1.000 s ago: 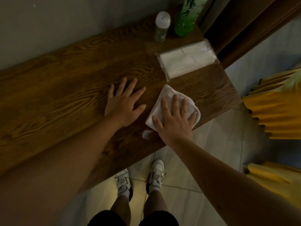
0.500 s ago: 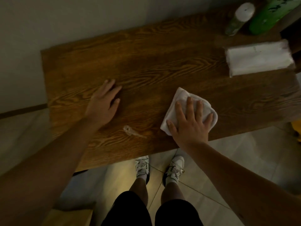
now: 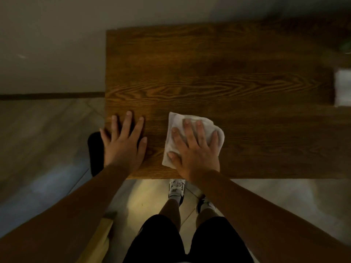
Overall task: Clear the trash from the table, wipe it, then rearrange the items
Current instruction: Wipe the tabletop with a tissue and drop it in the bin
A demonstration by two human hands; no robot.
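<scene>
A dark wooden table (image 3: 218,73) stands against the wall. My right hand (image 3: 193,149) lies flat, fingers spread, pressing a folded white cloth (image 3: 176,122) onto the table near its front edge. My left hand (image 3: 123,141) rests flat with fingers apart at the table's front left corner and holds nothing. A white tissue pack (image 3: 342,88) shows only partly at the right frame edge. A blurred green shape (image 3: 346,47) sits at the far right, too blurred to tell.
A black object (image 3: 96,152) stands on the floor beside the table's left edge. A pale wooden piece (image 3: 98,238) lies low at the left. My legs and white shoes (image 3: 176,188) are below the table's front edge on the tiled floor.
My right hand has slid the cloth leftwards along the front edge. My left hand has moved to the left corner. The small pale bit seen near the edge is gone. The bottles have left the view.
</scene>
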